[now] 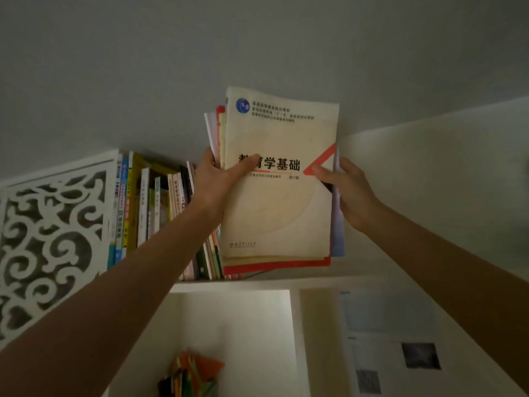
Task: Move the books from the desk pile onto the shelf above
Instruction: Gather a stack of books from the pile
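I hold a stack of books (277, 196) up at the top shelf (257, 282), a cream book with black Chinese title and a red triangle facing me. A red-edged book and pale pages show behind it. My left hand (217, 179) grips the stack's left edge, thumb across the cover. My right hand (346, 187) grips the right edge, thumb on the red triangle. The stack's lower edge sits just above the shelf board, right of a row of upright books (148, 207).
A white carved fretwork panel (48, 239) closes the shelf's left end. A white side wall (429, 181) bounds the right. Below, a compartment holds orange and green items (194, 373); papers with dark pictures (400, 353) hang lower right.
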{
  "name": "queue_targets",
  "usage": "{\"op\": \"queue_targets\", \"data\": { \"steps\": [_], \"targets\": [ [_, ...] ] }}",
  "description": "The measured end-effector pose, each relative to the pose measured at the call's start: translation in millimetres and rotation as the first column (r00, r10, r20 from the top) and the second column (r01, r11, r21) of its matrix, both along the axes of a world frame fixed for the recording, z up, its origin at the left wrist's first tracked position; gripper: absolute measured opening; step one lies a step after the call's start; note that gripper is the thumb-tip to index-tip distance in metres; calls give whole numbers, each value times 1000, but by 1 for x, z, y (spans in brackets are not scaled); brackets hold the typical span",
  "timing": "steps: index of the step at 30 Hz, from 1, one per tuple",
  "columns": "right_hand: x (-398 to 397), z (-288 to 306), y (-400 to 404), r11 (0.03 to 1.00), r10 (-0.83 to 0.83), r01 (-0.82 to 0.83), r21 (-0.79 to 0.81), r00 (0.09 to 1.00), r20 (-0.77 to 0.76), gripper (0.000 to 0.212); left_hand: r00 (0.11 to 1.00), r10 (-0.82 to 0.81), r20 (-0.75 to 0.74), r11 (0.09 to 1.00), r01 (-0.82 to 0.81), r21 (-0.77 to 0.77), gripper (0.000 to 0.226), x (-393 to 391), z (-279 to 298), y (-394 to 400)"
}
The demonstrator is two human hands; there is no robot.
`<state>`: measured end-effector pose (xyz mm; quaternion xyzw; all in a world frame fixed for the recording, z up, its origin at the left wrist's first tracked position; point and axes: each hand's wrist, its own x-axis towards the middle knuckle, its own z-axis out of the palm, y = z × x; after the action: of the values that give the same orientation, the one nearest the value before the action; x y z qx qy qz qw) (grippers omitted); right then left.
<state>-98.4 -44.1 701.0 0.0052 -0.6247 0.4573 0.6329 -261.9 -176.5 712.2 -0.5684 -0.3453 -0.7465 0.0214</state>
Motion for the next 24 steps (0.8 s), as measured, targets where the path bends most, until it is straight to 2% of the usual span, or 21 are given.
{"op": "queue_targets", "data": {
  "steps": [4, 8, 11, 13, 15, 17, 18, 19, 21, 22, 24],
  "targets": [
    [-18, -6, 43, 997, 70, -68, -40, 996, 60, 42, 1000, -5, 23, 999, 7, -48, 43, -18, -10, 36],
    [-22, -9, 69, 991, 130, -124, -55, 981, 146, 44, 998, 55, -28, 998, -56, -40, 60, -17, -16, 55],
    [-26, -16, 74, 995, 54, -29, -92, 961, 272, 40, 996, 83, -15, 997, -83, 3, 65, -21, -39, 72],
    [-33, -19, 71, 984, -29, 93, -153, 926, 376, 58, 991, 130, 27, 991, -130, 6, 61, -24, -53, 78],
    [-41, -21, 69, 951, -176, 272, -144, 864, 471, 74, 963, 262, -59, 965, -260, 34, 54, -24, -63, 82],
    [-51, -32, 66, 867, -417, 497, 42, 676, 607, 84, 868, 461, -184, 888, -448, 106, 57, -19, -71, 86],
    [-58, -38, 60, 847, -467, 518, 121, 614, 636, 84, 809, 553, -198, 833, -532, 151, 62, -16, -74, 89],
    [-64, -44, 56, 862, -469, 474, 179, 611, 637, 79, 770, 612, -179, 790, -586, 179, 65, -12, -77, 92],
    [-75, -52, 51, 937, -350, 270, 224, 694, 629, 61, 718, 688, -104, 720, -658, 222, 65, -8, -80, 98],
    [-80, -52, 49, 963, -268, 175, 206, 718, 642, 56, 683, 728, -65, 676, -698, 235, 65, -7, -79, 100],
    [-88, -46, 44, 991, -123, 48, 127, 713, 690, 58, 612, 791, 2, 599, -775, 202, 63, -12, -78, 104]
  ]
}}
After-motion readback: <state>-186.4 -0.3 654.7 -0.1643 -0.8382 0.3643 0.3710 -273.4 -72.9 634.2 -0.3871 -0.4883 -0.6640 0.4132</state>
